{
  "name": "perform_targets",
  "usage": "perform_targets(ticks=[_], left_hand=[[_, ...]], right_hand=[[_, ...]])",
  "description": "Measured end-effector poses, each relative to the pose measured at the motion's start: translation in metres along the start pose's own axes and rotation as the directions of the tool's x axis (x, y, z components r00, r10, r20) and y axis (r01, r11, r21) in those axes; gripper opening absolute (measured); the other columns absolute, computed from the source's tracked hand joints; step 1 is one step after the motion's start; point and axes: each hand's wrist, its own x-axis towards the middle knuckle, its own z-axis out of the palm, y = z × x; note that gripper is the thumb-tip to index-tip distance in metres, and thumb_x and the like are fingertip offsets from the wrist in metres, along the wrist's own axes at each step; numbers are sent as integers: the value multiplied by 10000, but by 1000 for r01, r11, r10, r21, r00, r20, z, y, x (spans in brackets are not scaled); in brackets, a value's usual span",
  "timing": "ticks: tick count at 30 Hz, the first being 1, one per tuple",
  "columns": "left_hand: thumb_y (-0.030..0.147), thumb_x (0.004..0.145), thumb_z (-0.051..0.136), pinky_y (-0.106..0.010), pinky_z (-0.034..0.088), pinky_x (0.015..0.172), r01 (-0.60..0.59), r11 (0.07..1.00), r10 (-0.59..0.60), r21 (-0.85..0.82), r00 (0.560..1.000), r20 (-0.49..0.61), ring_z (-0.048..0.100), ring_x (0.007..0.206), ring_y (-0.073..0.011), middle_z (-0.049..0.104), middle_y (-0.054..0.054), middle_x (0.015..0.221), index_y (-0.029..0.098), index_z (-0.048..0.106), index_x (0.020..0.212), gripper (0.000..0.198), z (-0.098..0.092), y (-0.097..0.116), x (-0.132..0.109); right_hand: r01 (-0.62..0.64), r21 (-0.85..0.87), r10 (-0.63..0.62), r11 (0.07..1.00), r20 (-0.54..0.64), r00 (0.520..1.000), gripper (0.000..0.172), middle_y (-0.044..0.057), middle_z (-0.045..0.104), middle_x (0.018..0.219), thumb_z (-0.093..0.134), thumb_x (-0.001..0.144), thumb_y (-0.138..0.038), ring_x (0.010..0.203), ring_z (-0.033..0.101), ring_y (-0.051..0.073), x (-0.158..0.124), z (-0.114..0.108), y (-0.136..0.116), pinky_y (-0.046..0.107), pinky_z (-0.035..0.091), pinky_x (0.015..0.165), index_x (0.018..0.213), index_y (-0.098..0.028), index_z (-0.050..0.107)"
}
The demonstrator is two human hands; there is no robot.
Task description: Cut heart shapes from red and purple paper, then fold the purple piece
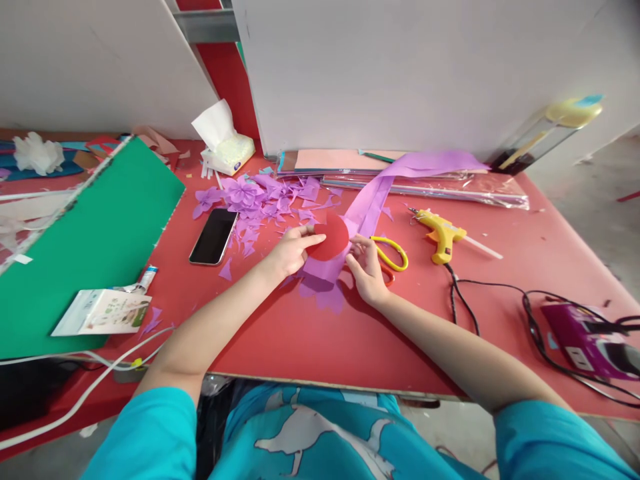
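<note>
A red paper circle (330, 239) lies against a folded purple paper strip (325, 268), both held just above the table. My left hand (291, 253) pinches the circle at its left side, thumb on top and the other fingers behind it. At the right edge, my right hand (369, 273) has its curled fingers closed on the purple paper. The strip's long tail (373, 203) runs back and to the right across the table. Scissors with yellow and orange handles (393, 253) lie close beside my right hand, their blades hidden.
Purple paper flowers and scraps (255, 200) spread behind my left hand, near a phone (214, 236). A yellow glue gun (440, 233) with its cord is at right. Paper packs (425, 187) line the back wall. A green board (95, 247) covers the left.
</note>
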Motion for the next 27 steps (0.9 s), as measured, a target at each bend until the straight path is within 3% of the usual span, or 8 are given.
perform_targets(ticks=[5, 9, 14, 17, 23, 27], left_hand=[[175, 589, 723, -303, 488, 742, -28, 997, 27, 69, 1000, 15, 630, 636, -119, 664, 3, 673, 129, 599, 763, 219, -5, -11, 5], [269, 580, 753, -304, 474, 696, -28, 985, 16, 170, 997, 73, 614, 621, -131, 656, -19, 658, 111, 615, 730, 257, -6, -10, 2], [226, 526, 792, -246, 423, 619, -59, 944, 31, 324, 995, 90, 542, 583, -89, 601, 21, 620, 114, 583, 646, 265, -7, -10, -1], [261, 574, 762, -236, 407, 592, -126, 893, 91, 431, 991, 102, 516, 575, -84, 572, 33, 606, 129, 561, 634, 248, -8, -13, 1], [298, 632, 725, -250, 443, 635, -228, 839, 200, 494, 974, 110, 553, 639, -106, 606, 14, 689, 147, 558, 685, 231, -9, -16, 3], [263, 595, 757, -239, 449, 628, -259, 777, 258, 574, 962, 85, 564, 639, -103, 601, 20, 708, 157, 528, 766, 304, -10, -17, 2]], right_hand=[[-128, 27, 129, 991, -15, 992, 238, 78, 616, 1058, 505, 861, -382, 999, 591, 215, 2, -1, 2, 435, 496, 889, 1048, -236, 498], [-133, 29, 134, 991, -28, 991, 308, 97, 595, 1180, 494, 865, -409, 1117, 556, 237, 2, -1, 4, 460, 474, 945, 1118, -233, 510], [-133, 74, 134, 988, -13, 991, 326, 106, 591, 1186, 509, 859, -400, 1116, 567, 234, 1, -1, 5, 456, 473, 959, 1136, -229, 494], [-118, 51, 119, 992, -22, 993, 287, 106, 600, 1161, 504, 862, -374, 1098, 578, 233, 2, 0, 5, 452, 485, 945, 1111, -232, 497], [-92, -42, 88, 995, -77, 993, 190, 80, 637, 1013, 496, 859, -310, 941, 628, 218, 3, 1, 5, 411, 540, 820, 1033, -233, 506], [-113, -96, 99, 989, -138, 985, 133, 57, 629, 904, 510, 841, -290, 825, 626, 207, 4, 1, 8, 388, 548, 738, 959, -229, 519]])
